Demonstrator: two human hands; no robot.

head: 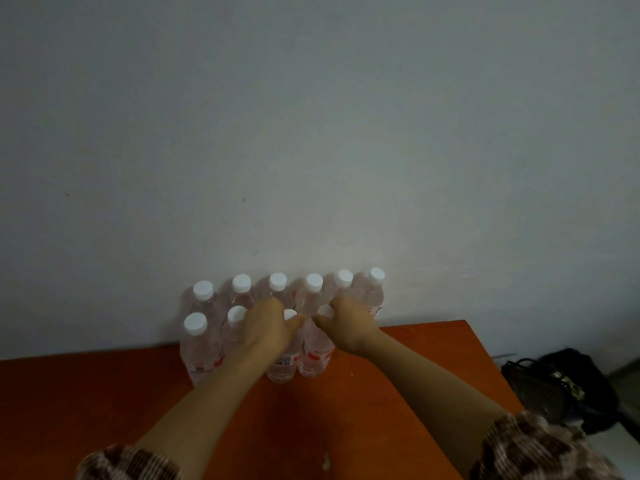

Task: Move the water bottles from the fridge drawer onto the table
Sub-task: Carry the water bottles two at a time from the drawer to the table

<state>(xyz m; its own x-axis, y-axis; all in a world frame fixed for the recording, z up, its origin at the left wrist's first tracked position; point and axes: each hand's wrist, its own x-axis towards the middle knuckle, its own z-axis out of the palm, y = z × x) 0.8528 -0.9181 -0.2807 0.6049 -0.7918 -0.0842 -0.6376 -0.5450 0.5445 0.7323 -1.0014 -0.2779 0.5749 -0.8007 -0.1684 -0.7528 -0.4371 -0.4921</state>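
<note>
Several clear water bottles with white caps stand upright in two rows on the orange table, against the wall. The back row runs from left to right. In the front row, my left hand wraps the neck of one bottle. Beside it my right hand wraps the neck of the neighbouring bottle. Both bottles rest on the table top. The fridge drawer is out of view.
A plain white wall rises right behind the bottles. The table's right edge runs diagonally down the right side. Beyond it, lower down, lies a black bag. A small pale scrap sits near the table's front.
</note>
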